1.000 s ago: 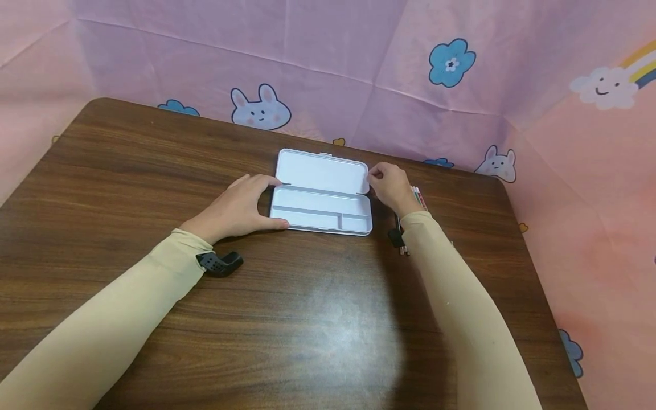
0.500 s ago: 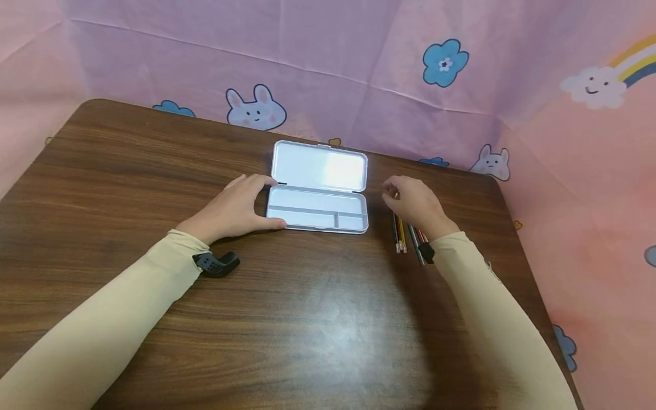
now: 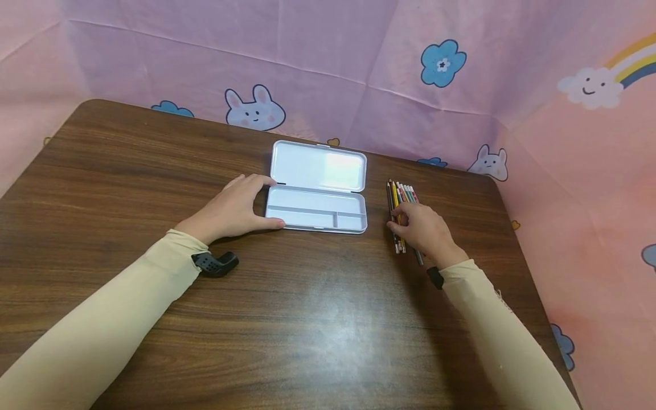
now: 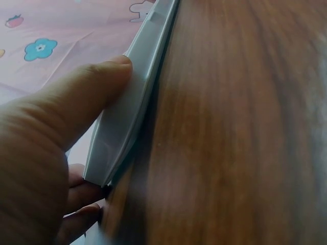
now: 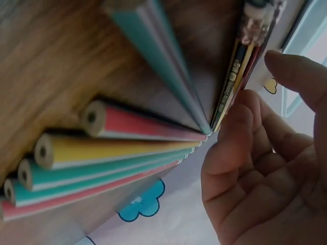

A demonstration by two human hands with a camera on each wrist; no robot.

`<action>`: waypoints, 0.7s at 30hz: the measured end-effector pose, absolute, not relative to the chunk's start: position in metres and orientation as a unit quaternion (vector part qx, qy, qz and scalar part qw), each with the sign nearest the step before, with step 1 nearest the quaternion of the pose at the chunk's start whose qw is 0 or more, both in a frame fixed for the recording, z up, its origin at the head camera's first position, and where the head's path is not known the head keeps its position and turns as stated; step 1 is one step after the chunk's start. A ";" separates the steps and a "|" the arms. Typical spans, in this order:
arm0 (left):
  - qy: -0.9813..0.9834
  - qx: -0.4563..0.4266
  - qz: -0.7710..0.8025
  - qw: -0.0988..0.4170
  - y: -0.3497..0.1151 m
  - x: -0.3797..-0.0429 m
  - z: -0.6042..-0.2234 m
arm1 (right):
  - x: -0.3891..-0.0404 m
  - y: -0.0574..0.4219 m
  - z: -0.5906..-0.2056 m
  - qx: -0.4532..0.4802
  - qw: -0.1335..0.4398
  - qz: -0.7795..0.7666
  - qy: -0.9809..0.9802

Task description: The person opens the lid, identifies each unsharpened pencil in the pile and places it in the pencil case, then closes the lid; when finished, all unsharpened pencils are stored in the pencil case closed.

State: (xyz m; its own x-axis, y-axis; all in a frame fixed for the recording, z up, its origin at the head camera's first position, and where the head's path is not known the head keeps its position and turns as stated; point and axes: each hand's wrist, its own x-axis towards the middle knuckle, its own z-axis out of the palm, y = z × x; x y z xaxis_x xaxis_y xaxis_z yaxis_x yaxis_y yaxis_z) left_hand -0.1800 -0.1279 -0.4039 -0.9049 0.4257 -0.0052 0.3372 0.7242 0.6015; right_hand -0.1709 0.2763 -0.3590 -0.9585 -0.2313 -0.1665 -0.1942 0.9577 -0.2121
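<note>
My left hand (image 3: 230, 210) holds the left end of an open white pencil case (image 3: 302, 165), which lies on the table with its lid folded back. In the left wrist view the thumb (image 4: 97, 84) presses the case's front wall while the fingers curl around its end. My right hand (image 3: 425, 230) is low over a row of pencils (image 3: 405, 192) beside the case. Two or so dark and yellow eraser-tipped pencils (image 5: 232, 71) lie near the gap between its thumb and curled forefinger. Striped red, yellow and teal pencils (image 5: 122, 148) fan out past those fingers.
The brown wooden table (image 3: 287, 307) runs back to a pink and purple cloth (image 3: 328, 68) printed with bunnies and flowers. The case's lower half has a long compartment, with two smaller ones in front. A black strap (image 3: 215, 265) is on the left wrist.
My right hand has moved from beside the lid's right edge, rightward and toward me, down to the pencils. The case shifted slightly under my left hand, which keeps its hold.
</note>
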 end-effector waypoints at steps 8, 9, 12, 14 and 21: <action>0.924 0.209 0.311 0.070 -0.128 -0.179 -0.404 | -0.168 0.266 -0.362 -0.105 0.106 -0.125 0.981; 0.924 0.209 0.312 0.071 -0.128 -0.179 -0.404 | -0.167 0.265 -0.362 -0.102 0.108 -0.127 0.981; 0.923 0.210 0.314 0.071 -0.128 -0.180 -0.404 | -0.167 0.263 -0.362 -0.085 0.117 -0.138 0.980; 0.923 0.211 0.313 0.071 -0.128 -0.181 -0.405 | -0.167 0.262 -0.362 -0.072 0.120 -0.144 0.980; 0.923 0.215 0.312 0.072 -0.130 -0.183 -0.407 | -0.168 0.258 -0.362 -0.036 0.117 -0.166 0.978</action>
State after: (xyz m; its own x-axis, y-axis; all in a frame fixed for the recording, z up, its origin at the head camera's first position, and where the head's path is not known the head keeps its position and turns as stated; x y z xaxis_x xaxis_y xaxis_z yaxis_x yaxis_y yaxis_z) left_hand -0.1826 -0.1295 -0.4071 -0.8974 0.4413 0.0021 0.3521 0.7131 0.6062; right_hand -0.1680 0.2575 -0.3617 -0.9699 -0.1086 -0.2181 -0.0305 0.9422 -0.3335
